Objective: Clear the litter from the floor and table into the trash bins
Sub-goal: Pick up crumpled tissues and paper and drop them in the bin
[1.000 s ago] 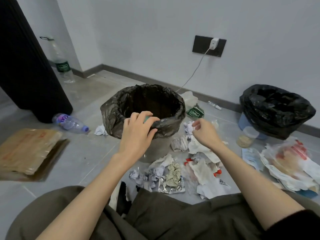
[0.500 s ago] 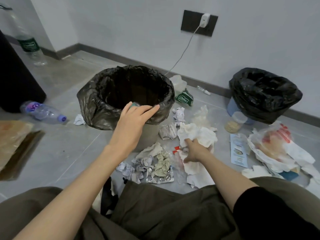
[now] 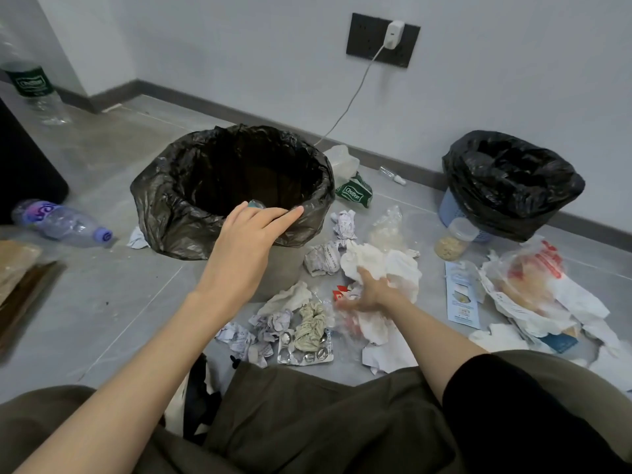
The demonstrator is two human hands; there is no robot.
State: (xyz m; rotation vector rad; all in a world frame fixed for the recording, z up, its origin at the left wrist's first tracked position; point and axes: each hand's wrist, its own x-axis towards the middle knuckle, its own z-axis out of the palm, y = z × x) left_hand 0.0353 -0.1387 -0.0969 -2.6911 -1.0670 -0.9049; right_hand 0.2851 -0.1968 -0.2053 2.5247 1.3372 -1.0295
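Left hand (image 3: pixel 248 241) lay straight-fingered on lined bin (image 3: pixel 171 206) rim; right hand (image 3: pixel 371 294) gripped crumpled white tissue (image 3: pixel 383 261) on the floor (image 3: pixel 119 295).

In front of me the pale grey wall (image 3: pixel 239 46) carries a black rectangular socket panel (image 3: pixel 367 39), and a white charger plug (image 3: pixel 395 33) sits in it. Its thin white cable (image 3: pixel 354 95) hangs down to the dark skirting board (image 3: pixel 239 114). My olive-green trousers (image 3: pixel 325 422) cover part of the grey tiled floor (image 3: pixel 102 285).

Grey tiled floor (image 3: pixel 102 302), pale wall (image 3: pixel 239 46), dark skirting (image 3: pixel 239 115), black socket plate (image 3: pixel 382 40).
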